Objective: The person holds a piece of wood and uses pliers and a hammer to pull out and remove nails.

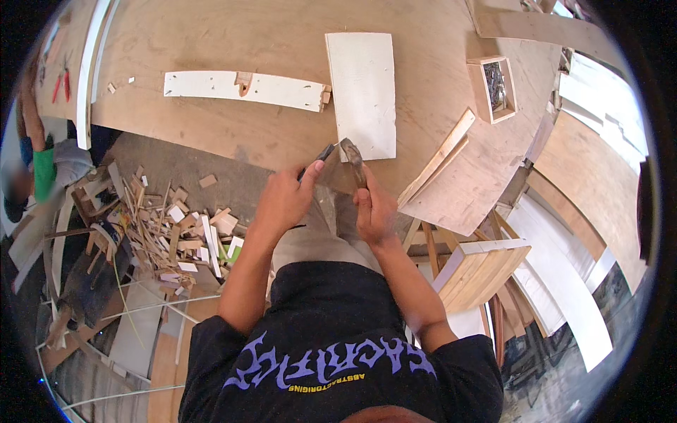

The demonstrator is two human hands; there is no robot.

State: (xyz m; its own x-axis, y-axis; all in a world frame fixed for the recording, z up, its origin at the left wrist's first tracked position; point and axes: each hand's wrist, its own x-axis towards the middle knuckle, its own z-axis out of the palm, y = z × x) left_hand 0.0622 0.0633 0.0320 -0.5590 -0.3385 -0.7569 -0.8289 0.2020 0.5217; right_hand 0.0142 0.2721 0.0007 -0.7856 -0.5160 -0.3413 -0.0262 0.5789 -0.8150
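My left hand (285, 198) is closed around a slim dark-handled tool (323, 153), whose thin tip points at the near end of a white-faced board (365, 90). In my right hand (374, 209) is a worn brown tool (353, 156), possibly a hammer; its thick upper end lies over the board's near left corner. The two tool ends almost meet there, and I cannot tell whether they touch. Left of that board lies a slightly curved white wooden piece (206, 84) with a notch in its upper edge and a jagged right end.
An open wooden box of nails (495, 87) sits on the plywood tabletop (285, 47). Loose wood strips (439, 156) lie near its right edge. Wood offcuts (185, 227) cover the floor at left. Red-handled pliers (62, 84) and another person's arm (33, 124) appear far left.
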